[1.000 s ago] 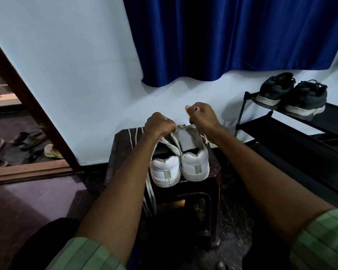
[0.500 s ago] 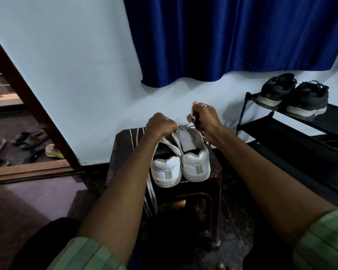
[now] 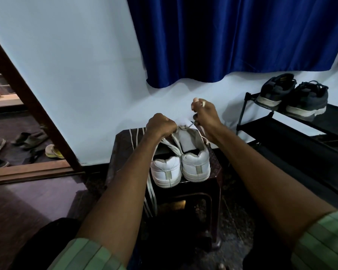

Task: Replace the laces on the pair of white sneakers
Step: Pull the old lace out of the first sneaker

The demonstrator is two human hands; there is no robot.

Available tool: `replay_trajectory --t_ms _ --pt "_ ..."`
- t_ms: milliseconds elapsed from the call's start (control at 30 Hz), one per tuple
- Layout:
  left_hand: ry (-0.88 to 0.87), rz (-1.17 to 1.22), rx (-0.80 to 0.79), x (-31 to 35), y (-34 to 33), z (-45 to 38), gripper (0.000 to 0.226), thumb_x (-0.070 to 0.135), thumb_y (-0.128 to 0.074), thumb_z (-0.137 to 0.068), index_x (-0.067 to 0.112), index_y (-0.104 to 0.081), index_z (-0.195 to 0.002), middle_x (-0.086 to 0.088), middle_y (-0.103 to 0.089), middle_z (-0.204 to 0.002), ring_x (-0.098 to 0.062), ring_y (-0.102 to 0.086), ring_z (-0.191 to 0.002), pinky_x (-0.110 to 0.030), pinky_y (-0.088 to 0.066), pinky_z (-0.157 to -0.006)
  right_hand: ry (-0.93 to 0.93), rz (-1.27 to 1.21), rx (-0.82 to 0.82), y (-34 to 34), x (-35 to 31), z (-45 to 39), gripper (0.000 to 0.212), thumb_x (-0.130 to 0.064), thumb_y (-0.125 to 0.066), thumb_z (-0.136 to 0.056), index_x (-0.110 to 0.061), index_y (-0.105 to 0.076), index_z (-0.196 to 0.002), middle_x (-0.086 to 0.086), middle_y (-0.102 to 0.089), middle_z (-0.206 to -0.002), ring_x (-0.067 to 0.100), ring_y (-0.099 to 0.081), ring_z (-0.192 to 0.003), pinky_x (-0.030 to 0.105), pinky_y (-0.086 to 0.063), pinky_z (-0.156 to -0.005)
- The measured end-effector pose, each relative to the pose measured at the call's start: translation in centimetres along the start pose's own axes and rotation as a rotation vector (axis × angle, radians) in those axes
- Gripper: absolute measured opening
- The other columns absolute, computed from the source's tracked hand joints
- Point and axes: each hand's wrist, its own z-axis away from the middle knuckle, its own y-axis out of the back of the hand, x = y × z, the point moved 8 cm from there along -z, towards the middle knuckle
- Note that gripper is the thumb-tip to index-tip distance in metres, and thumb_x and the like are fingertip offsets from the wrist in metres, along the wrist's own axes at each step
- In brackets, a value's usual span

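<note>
1. The white sneakers in front of me look like smooth, matt leather, with flat woven cloth laces.
2. The table under them is dark, glossy moulded plastic.
3. The blue curtain is satiny cloth with a soft sheen.
4. My sleeve is striped green cloth.
5. The wall is matt paint.

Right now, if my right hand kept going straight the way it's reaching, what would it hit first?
Probably the pale blue wall. The right hand points forward past the white sneakers, pinching a white lace, with nothing visible between. Depth is unclear.
</note>
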Motion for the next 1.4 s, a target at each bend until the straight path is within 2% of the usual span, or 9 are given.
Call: replay_trajectory --t_ms 133,233,433,600,800,900,1133,1300,1400 --pt "-0.001 -0.021 0.009 0.1 0.1 0.0 0.033 0.012 -0.067 -0.072 0.014 -0.043 -0.049 0.004 -0.041 -0.047 -0.023 -0.045 -0.052 -0.024 -0.038 -0.055 0.123 0.517 -0.113 0.2 -0.3 -0.1 0.025 -0.037 -0.07 -0.094 -0.017 -0.064 -0.079 -0.003 -0.065 -0.077 0.016 -0.058 -0.073 0.033 -0.043 -0.067" --pt "-0.095 -0.085 0.018 1.1 -0.1 0.4 0.012 0.013 -0.068 -0.079 0.014 -0.073 -0.068 0.0 -0.071 -0.072 -0.021 -0.065 -0.073 -0.025 -0.052 -0.068 0.06 0.749 -0.07 0.4 1.1 -0.3 0.013 -0.032 -0.073 -0.089 -0.02 -0.07 -0.084 0.004 -0.074 -0.092 0.028 -0.067 -0.091 0.032 -0.046 -0.074" --pt "-0.369 -0.306 0.008 3.7 -1.9 1.9 0.024 0.021 -0.068 -0.086 0.037 -0.079 -0.099 0.003 -0.057 -0.115 -0.018 -0.063 -0.1 -0.032 -0.049 -0.083 -0.247 0.627 0.076 2.8 4.6 -1.0 0.023 -0.037 -0.065 -0.066 -0.016 -0.07 -0.071 0.001 -0.072 -0.081 0.034 -0.063 -0.103 0.046 -0.055 -0.09" --pt "-0.399 -0.454 0.075 4.3 -2.2 2.1 0.024 0.024 -0.071 -0.09 0.03 -0.078 -0.113 -0.006 -0.054 -0.124 -0.03 -0.063 -0.11 -0.038 -0.051 -0.087 -0.189 0.545 0.037 1.9 2.9 -0.1 0.026 -0.049 -0.07 -0.061 -0.026 -0.075 -0.074 -0.005 -0.072 -0.077 0.032 -0.066 -0.097 0.047 -0.055 -0.092" --pt "-0.448 -0.472 0.045 4.1 -2.8 1.8 0.022 0.037 -0.072 -0.094 0.032 -0.076 -0.116 -0.006 -0.053 -0.118 -0.026 -0.061 -0.1 -0.034 -0.043 -0.076 -0.069 0.752 -0.103 0.5 0.7 0.8 0.03 -0.047 -0.075 -0.079 -0.022 -0.081 -0.094 -0.005 -0.074 -0.092 0.016 -0.061 -0.091 0.036 -0.041 -0.1" --pt "-0.385 -0.314 0.002 3.1 -2.9 0.9 0.013 0.038 -0.075 -0.093 0.031 -0.081 -0.102 -0.003 -0.063 -0.112 -0.023 -0.064 -0.092 -0.034 -0.051 -0.078 -0.064 0.681 -0.163 0.1 0.8 1.0 0.021 -0.028 -0.078 -0.081 -0.016 -0.082 -0.098 0.0 -0.076 -0.095 0.018 -0.068 -0.091 0.034 -0.056 -0.085" --pt "0.101 0.587 -0.15 0.3 -1.3 -0.5 0.024 0.016 -0.048 -0.104 0.017 -0.062 -0.084 0.002 -0.059 -0.075 -0.012 -0.041 -0.056 -0.025 -0.026 -0.05 -0.1 0.58 -0.171 -0.2 1.8 0.8 0.036 0.002 -0.055 -0.084 -0.021 -0.081 -0.091 0.009 -0.078 -0.095 0.028 -0.073 -0.087 0.024 -0.05 -0.057" --pt "-0.173 0.042 -0.105 1.2 -1.7 -0.6 0.034 0.046 -0.069 -0.091 0.015 -0.078 -0.083 -0.001 -0.075 -0.081 -0.017 -0.067 -0.08 -0.031 -0.05 -0.074 -0.03 0.649 -0.188 -0.7 2.3 0.4 0.021 -0.009 -0.072 -0.084 -0.029 -0.08 -0.082 0.003 -0.08 -0.092 0.022 -0.073 -0.095 0.035 -0.058 -0.087" --pt "-0.189 0.299 -0.017 2.2 -1.3 0.0 0.02 0.025 -0.065 -0.091 0.022 -0.077 -0.075 0.007 -0.077 -0.087 -0.01 -0.068 -0.082 -0.027 -0.05 -0.071 0.011 0.694 -0.179 -0.8 2.3 0.3 0.016 -0.016 -0.077 -0.083 -0.031 -0.077 -0.076 0.002 -0.079 -0.086 0.021 -0.072 -0.091 0.033 -0.055 -0.082"
